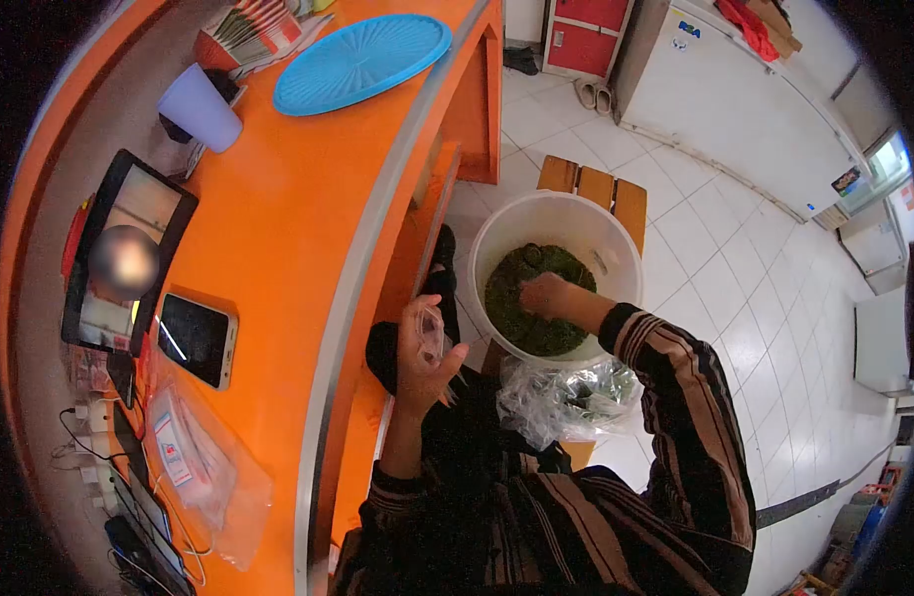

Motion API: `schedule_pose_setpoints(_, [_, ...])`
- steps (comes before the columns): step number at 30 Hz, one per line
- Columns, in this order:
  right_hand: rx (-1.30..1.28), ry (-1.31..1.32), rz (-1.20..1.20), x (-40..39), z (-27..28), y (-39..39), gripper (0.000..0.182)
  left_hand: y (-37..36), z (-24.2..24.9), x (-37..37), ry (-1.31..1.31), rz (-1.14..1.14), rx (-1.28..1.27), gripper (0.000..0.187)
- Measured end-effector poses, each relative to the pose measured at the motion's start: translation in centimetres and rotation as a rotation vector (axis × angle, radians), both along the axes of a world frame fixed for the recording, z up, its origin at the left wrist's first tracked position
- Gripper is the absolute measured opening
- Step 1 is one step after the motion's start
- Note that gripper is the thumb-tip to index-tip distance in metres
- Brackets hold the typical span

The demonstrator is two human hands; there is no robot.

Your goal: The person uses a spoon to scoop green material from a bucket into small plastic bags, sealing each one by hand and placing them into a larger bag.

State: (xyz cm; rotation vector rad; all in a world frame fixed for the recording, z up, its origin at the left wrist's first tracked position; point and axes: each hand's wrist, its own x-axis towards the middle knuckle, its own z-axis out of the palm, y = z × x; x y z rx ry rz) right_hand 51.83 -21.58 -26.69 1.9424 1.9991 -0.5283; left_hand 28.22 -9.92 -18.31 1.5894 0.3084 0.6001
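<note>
A small clear plastic container [430, 338] is in my left hand [417, 363], with the fingers and thumb around it, beside the counter edge. My right hand [544, 296] reaches into a large whitish plastic bucket [492, 223]. Its fingertips are down in a dark green, finely chopped leafy mass [561, 333], so I cannot see what they hold. A dark ring-like shape [533, 254] shows in the green mass near that hand. Crumpled clear plastic bags [566, 402] lie against the near side of the bucket.
The bucket stands on a slatted wooden stool [596, 186]. Along the left runs an orange counter [278, 228] with a phone [196, 340], a tablet [129, 253], a blue lid [362, 65], a pale cup [201, 109] and a plastic bag [204, 457]. A white chest freezer [735, 119] stands behind.
</note>
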Motion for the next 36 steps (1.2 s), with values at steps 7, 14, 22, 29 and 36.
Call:
schedule_pose_setpoints(7, [0.141,0.086,-0.16,0.9,0.6,0.2,0.014,1.3,-1.3,-0.7,0.009,-0.052,-0.006,0.059])
schedule_pose_setpoints(14, [0.581,0.63,-0.334,-2.3,3.3,-1.1,0.017,-0.6,-2.2,0.5,0.171,-0.183,0.001,0.051])
schedule_pose_setpoints(22, [0.196,0.897,-0.392,-3.2,9.0,-5.3,0.017,-0.6,-2.3,0.0,0.232,-0.208,0.003,0.051])
schedule_pose_setpoints(29, [0.531,1.369,-1.001,-0.7,11.0,-11.1,0.018,-1.7,0.1,1.9,0.179,-0.25,-0.098,0.051])
schedule_pose_setpoints(36, [1.086,1.461,-1.252,1.0,12.8,-14.0,0.011,-2.5,1.5,3.5,0.113,-0.278,0.087,0.054])
